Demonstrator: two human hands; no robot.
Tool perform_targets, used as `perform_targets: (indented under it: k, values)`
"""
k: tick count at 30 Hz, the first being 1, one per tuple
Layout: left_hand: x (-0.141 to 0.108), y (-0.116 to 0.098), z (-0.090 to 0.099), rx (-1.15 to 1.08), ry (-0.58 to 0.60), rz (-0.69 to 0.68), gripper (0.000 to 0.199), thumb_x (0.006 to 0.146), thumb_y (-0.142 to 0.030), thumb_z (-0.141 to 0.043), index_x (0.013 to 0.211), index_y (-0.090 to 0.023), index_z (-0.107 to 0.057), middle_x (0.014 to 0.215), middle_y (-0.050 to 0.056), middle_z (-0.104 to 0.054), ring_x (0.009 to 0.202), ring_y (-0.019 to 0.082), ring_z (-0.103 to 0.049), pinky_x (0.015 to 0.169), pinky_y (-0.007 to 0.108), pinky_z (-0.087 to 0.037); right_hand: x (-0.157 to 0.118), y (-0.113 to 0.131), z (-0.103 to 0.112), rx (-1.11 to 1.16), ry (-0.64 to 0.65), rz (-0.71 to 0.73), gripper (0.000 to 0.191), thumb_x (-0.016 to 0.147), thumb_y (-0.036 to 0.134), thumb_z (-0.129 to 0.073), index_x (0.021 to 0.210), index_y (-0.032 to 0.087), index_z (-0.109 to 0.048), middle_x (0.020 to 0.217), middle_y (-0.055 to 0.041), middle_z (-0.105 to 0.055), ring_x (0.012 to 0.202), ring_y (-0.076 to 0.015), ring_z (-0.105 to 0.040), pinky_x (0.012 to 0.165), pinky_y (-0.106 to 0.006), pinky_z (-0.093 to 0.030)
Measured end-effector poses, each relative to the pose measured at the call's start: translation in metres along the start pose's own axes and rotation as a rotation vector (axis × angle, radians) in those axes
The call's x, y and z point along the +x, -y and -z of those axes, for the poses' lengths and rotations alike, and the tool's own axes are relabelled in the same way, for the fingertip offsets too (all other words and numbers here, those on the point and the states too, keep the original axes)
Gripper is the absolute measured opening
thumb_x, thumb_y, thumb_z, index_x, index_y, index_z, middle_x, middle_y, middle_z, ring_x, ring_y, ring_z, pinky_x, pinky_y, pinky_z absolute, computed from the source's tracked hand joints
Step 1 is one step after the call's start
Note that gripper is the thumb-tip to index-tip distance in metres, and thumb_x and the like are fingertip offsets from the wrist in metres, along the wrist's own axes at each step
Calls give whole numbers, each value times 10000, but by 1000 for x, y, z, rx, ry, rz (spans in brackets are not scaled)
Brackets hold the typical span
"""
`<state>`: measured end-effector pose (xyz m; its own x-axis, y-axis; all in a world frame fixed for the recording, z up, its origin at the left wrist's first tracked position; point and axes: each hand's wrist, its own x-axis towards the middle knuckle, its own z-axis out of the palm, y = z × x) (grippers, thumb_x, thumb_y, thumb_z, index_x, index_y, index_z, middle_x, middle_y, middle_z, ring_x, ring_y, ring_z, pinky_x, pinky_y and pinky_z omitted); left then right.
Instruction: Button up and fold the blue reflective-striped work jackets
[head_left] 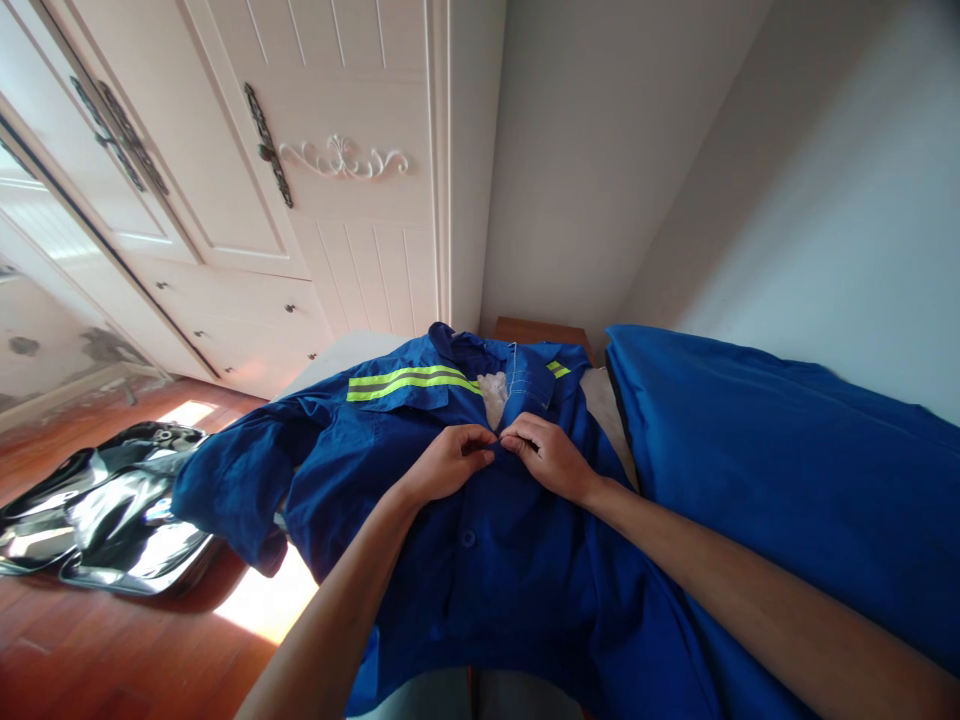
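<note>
A blue work jacket (pixel 405 450) with yellow-green reflective strips (pixel 412 380) lies spread out, its collar end away from me. Both my hands meet at its front opening. My left hand (pixel 453 460) pinches one edge of the front between thumb and fingers. Close beside it, my right hand (pixel 546 455) is closed on the other edge, fingertips almost touching the left ones. Whatever small part sits between the fingertips is hidden. Below the hands, a button (pixel 469 539) shows on the front. White material (pixel 493 395) is visible inside the neck opening.
At the right lies a large blue cloth-covered piece (pixel 757 450) beside the jacket. A white wardrobe (pixel 360 220) stands behind on the left. An open, shiny black bag (pixel 127 510) rests on the reddish wooden floor (pixel 112 660). A grey wall (pixel 592 150) rises behind.
</note>
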<state>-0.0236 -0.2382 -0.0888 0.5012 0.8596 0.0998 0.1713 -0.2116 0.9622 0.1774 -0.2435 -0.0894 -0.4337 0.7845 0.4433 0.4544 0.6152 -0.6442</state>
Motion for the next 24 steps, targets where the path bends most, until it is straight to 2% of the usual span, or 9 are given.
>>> perform_targets:
  k: [4, 7, 10, 12, 15, 19, 21, 24]
  values:
    - [0, -3, -4, -76, -76, 71, 210, 738, -330, -684, 827, -148, -630, 708, -17, -582, 644, 119, -500, 588, 220, -374, 0, 0, 0, -10, -67, 30, 174, 976, 331, -529, 1023, 216, -652, 974, -62, -637, 937, -199, -617, 848, -335, -483]
    - [0, -5, -7, -77, -148, 97, 264, 767, -409, -663, 764, -148, -620, 660, -23, -555, 597, 107, -461, 552, 217, -339, 0, -2, 0, -6, -192, -41, 245, 955, 365, -540, 1133, 208, -604, 1074, -89, -612, 899, -196, -619, 813, -336, -505]
    - [2, -5, -10, -6, -202, 93, 310, 748, -446, -679, 697, -146, -616, 615, -24, -539, 561, 103, -435, 518, 221, -306, 2, -3, 5, -34, -332, -153, 259, 954, 413, -513, 1066, 197, -603, 976, -78, -639, 826, -197, -621, 770, -326, -498]
    - [3, -4, -11, -5, -215, 99, 299, 745, -431, -668, 669, -147, -615, 600, -24, -535, 550, 103, -430, 512, 223, -302, 4, -4, 9, -63, -370, -236, 280, 962, 446, -476, 985, 199, -606, 860, -54, -658, 772, -199, -625, 716, -310, -476]
    - [5, -2, -11, -58, -218, 108, 286, 760, -410, -626, 646, -148, -625, 570, -30, -517, 535, 102, -413, 508, 228, -290, 5, -5, 16, -112, -324, -352, 339, 972, 483, -421, 895, 207, -603, 743, -29, -655, 682, -194, -620, 627, -292, -424]
    - [7, 1, -11, -39, -220, 99, 265, 751, -386, -633, 651, -143, -670, 573, -23, -550, 555, 112, -440, 527, 233, -304, 6, -7, 18, -179, -195, -443, 373, 980, 490, -382, 902, 214, -619, 726, -32, -669, 724, -213, -649, 652, -296, -433]
    - [8, 3, -11, -19, -212, 99, 247, 750, -368, -629, 665, -144, -688, 597, -14, -587, 574, 123, -473, 550, 237, -332, 7, -8, 16, -202, -173, -466, 357, 975, 472, -393, 1022, 203, -624, 802, -52, -697, 804, -232, -670, 715, -318, -463]
    - [6, 2, -10, 39, -165, 78, 237, 766, -346, -607, 668, -148, -695, 644, 1, -635, 617, 139, -526, 601, 244, -381, 9, -14, 12, -201, -243, -492, 458, 944, 451, -449, 1281, 150, -525, 1045, -120, -694, 996, -271, -655, 866, -384, -485]
